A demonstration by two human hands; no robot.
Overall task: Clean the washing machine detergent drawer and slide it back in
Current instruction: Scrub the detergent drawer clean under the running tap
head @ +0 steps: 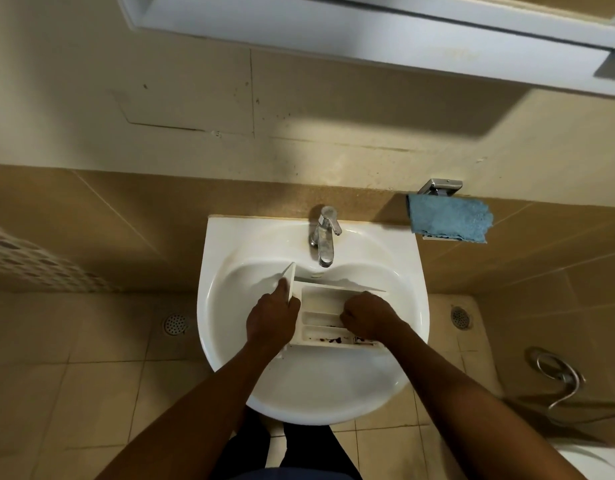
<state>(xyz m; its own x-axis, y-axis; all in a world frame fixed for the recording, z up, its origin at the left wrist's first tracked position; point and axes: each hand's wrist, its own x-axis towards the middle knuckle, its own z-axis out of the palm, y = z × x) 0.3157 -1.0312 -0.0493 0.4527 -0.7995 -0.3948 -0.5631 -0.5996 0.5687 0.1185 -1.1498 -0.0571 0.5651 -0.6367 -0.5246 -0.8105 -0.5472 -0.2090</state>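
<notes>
The white detergent drawer (321, 308) lies in the basin of the white sink (226, 271), its front panel standing up at the left. Dark brown grime shows along its near compartment. My left hand (273, 315) grips the drawer's left end by the front panel, thumb side up. My right hand (366, 315) is curled into a fist over the drawer's right side, knuckles pressed into a compartment; whether it holds anything is hidden. The chrome tap (324, 237) stands at the back of the sink, and no water is seen running.
A blue cloth (448, 220) hangs from a metal holder on the tiled wall to the right of the sink. A white cabinet (368, 32) hangs overhead. Floor drains sit left and right; a chrome hose (558, 375) lies at the right.
</notes>
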